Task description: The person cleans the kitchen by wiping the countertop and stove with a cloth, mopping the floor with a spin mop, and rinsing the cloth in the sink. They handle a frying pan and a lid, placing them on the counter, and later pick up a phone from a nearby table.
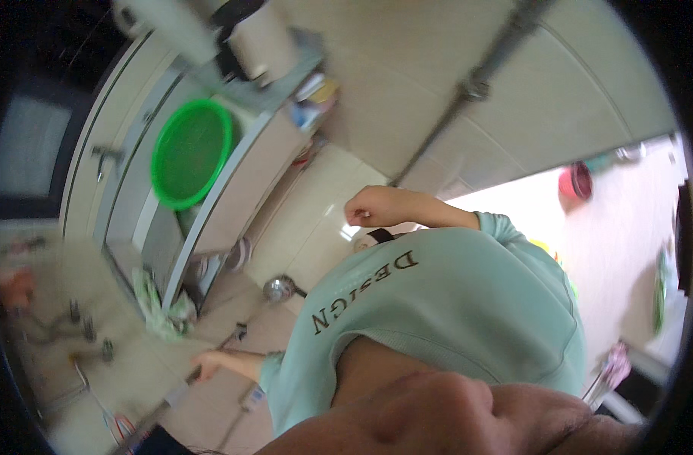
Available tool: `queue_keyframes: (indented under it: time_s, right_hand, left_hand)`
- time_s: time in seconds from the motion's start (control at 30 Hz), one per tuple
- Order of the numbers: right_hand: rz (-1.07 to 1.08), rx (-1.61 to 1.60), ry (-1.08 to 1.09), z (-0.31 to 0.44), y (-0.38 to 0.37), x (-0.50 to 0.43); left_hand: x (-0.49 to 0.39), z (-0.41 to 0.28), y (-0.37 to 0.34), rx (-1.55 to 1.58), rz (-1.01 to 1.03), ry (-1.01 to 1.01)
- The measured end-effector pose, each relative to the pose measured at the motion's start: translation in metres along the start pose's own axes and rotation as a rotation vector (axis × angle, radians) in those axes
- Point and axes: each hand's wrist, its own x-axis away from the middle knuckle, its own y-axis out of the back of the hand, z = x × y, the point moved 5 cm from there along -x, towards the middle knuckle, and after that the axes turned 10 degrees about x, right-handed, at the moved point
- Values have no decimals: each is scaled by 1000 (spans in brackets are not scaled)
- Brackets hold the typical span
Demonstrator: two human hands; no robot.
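Observation:
My right hand [380, 208] hangs in front of my body above pale floor tiles [323, 182]. Its fingers are curled in, and nothing shows in them. A white and black shoe or slipper [372, 239] partly shows below it. Off to the lower left, my left hand [209, 364] reaches out and lies at a long dark strip [178, 392], perhaps a frame or edge. Blur hides whether its fingers grip that strip. A round shiny metal object [279, 289] is between my two arms.
A green plastic basin [192, 153] sits in a washstand beside a tap [106, 156]. Pale containers [261, 42] stand on its counter. A greenish cloth [161, 310] hangs at its end. A dark rail [474, 88] edges a panel. Beyond stands a red bin [575, 181].

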Motion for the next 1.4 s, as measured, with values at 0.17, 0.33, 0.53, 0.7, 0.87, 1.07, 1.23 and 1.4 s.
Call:
queue_keyframes:
  time_s: [0.17, 0.33, 0.53, 0.7, 0.87, 1.07, 1.23, 1.4]
  right_hand:
    - [-21, 11, -89, -24, 17, 32]
    - [-49, -27, -186, -35, 43, 103]
    - [-73, -92, -241, -59, 83, 241]
    - [-388, -159, -412, -104, 123, 393]
    - [-740, -196, -536, -133, 146, 516]
    - [-879, -476, -640, -161, 136, 594]
    - [-900, -472, -700, -201, 160, 639]
    - [-859, -609, -733, -272, 234, 659]
  left_hand:
    - [134, -33, -5, 185, 387, 120]
    - [359, -135, 77, 477, 2095, 747]
    - [526, -288, 315, 182, 2990, 58]
    - [600, -391, 482, 220, 3300, -403]
    - [644, -470, 617, 297, 3621, -604]
    - [693, -536, 729, 160, 3770, -870]
    - [742, -585, 781, 215, 3648, -1385]
    - [817, -639, 757, 229, 3685, -592]
